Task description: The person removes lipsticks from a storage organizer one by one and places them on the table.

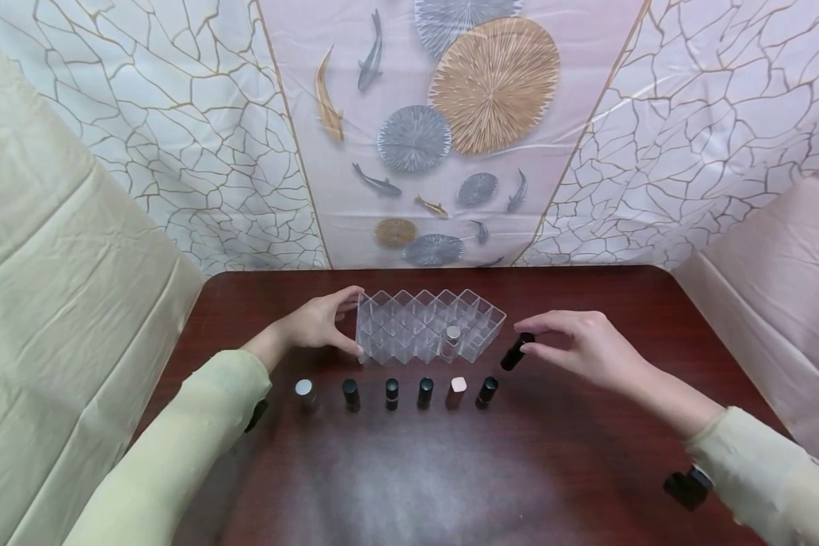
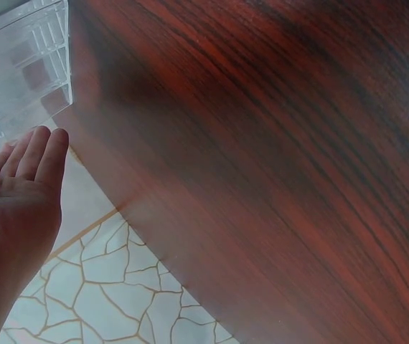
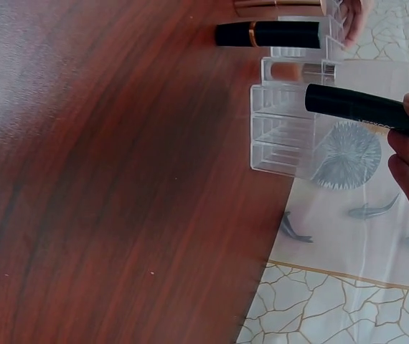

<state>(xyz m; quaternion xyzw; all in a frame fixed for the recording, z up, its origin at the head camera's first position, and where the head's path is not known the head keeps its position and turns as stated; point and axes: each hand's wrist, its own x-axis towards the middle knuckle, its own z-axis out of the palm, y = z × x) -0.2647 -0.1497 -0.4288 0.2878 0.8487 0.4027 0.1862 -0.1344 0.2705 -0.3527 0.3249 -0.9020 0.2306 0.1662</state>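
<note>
A clear lipstick organizer (image 1: 409,334) with diamond-shaped compartments stands on the table. My left hand (image 1: 321,322) holds its left end, thumb at the front corner and fingers at the back. In the left wrist view, that hand (image 2: 25,190) shows beside the clear wall. A silver-capped lipstick (image 1: 453,337) stands in a front compartment toward the organizer's right. My right hand (image 1: 580,349) pinches a black lipstick tube (image 1: 516,353) by its upper end, tilted, just right of the organizer. In the right wrist view, the black tube (image 3: 355,107) carries pale lettering, partly covered by fingers.
In front of the organizer, several lipsticks stand in a row: a silver-topped one (image 1: 305,393) at left, black ones (image 1: 392,394), a pink-capped one (image 1: 456,392), and a black one (image 1: 487,391) at right. The dark red wooden table (image 1: 409,478) meets a patterned cloth (image 1: 246,189) behind.
</note>
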